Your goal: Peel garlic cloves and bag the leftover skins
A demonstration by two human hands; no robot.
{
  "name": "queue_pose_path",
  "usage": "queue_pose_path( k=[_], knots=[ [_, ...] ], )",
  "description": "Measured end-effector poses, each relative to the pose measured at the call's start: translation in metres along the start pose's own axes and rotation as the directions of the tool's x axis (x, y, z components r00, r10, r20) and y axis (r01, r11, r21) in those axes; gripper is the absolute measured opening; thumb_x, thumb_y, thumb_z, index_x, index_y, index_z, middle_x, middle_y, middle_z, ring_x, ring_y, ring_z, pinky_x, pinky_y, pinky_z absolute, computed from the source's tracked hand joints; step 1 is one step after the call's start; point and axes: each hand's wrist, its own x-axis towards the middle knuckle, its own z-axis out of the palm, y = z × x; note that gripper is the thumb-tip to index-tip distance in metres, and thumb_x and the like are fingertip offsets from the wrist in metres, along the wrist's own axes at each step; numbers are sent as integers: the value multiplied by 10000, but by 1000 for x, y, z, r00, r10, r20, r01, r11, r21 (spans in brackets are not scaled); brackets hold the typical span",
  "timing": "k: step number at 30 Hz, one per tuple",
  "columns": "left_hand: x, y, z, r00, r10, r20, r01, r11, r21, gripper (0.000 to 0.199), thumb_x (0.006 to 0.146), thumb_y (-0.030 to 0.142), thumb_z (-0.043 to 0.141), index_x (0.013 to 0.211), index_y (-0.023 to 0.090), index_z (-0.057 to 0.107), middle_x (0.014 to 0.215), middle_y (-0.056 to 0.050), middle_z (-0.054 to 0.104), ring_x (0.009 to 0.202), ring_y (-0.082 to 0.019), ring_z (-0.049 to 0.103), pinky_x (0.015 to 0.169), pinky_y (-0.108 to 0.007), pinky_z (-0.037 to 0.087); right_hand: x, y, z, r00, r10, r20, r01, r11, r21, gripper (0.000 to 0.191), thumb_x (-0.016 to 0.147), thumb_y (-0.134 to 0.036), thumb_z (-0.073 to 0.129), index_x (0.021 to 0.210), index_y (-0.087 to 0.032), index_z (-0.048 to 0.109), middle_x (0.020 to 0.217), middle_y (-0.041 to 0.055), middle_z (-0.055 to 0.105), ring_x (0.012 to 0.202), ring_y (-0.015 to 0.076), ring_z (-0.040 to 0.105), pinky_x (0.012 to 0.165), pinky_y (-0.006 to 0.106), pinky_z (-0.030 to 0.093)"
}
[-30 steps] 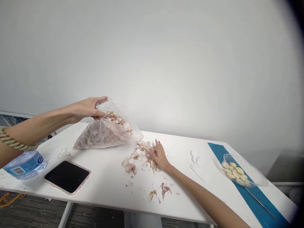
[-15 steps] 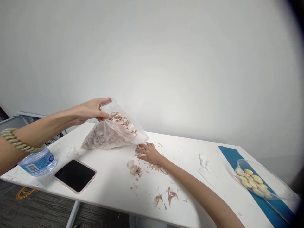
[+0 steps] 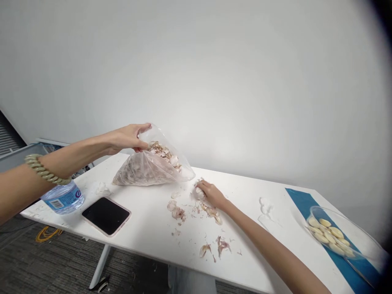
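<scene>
Left hand (image 3: 127, 139) grips the raised mouth of a plastic bag (image 3: 143, 171), long axis sideways.

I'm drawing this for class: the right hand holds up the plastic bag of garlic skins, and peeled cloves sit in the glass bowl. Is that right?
Wrong hand: the head view shows the left hand holds up the plastic bag of garlic skins, and peeled cloves sit in the glass bowl.

Left hand (image 3: 127, 139) pinches a plastic bag (image 3: 147, 169), apparently of garlic skins (image 3: 162, 151).
</scene>
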Motion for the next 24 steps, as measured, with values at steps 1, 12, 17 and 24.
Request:
queue_pose_path(
  k=[1, 12, 17, 24],
  knots=[
    [-1, 1, 0, 1000, 2, 15, -2, 1000, -1, 1006, 587, 270, 629, 1493, 219, 196, 1531, -147, 211, 747, -166, 601, 584, -255, 464, 3, 2, -10, 997, 16, -73, -14, 1000, 22, 389, 750, 13, 364, 1011, -149, 601, 978, 103, 630, 884, 203, 604, 789, 334, 482],
    [-4, 11, 4, 997, 3, 81, -4, 1000, 14, 1040, 585, 225, 591, 1502, 161, 105, 1373, -192, 459, 739, -158, 596, 583, -241, 428, 163, -93, -66, 954, -206, -216, 221, 974, 49, 307, 839, -85, 459, 1102, -162, 596, 1070, 56, 636, 1008, 159, 570, 913, 274, 442],
    [-9, 10, 4, 996, 48, 73, -49, 999, 16, 1002, 596, 228, 578, 1499, 189, 144, 1497, -181, 275, 788, -167, 602, 544, -223, 429, 209, -121, -35, 985, -171, -18, 167, 977, -131, 296, 912, -125, 397, 1141, -64, 575, 1093, 181, 583, 985, 274, 578, 872, 431, 451],
    [-3, 3, -7, 999, 33, 38, -32, 999, -33, 983, 609, 270, 618, 1492, 211, 190, 1527, -149, 216, 750, -139, 574, 551, -227, 438, 204, -113, -76, 941, -247, 232, 275, 957, -94, 396, 855, -276, 568, 1248, -241, 532, 1250, 79, 561, 1020, 243, 586, 895, 428, 463]
  ],
)
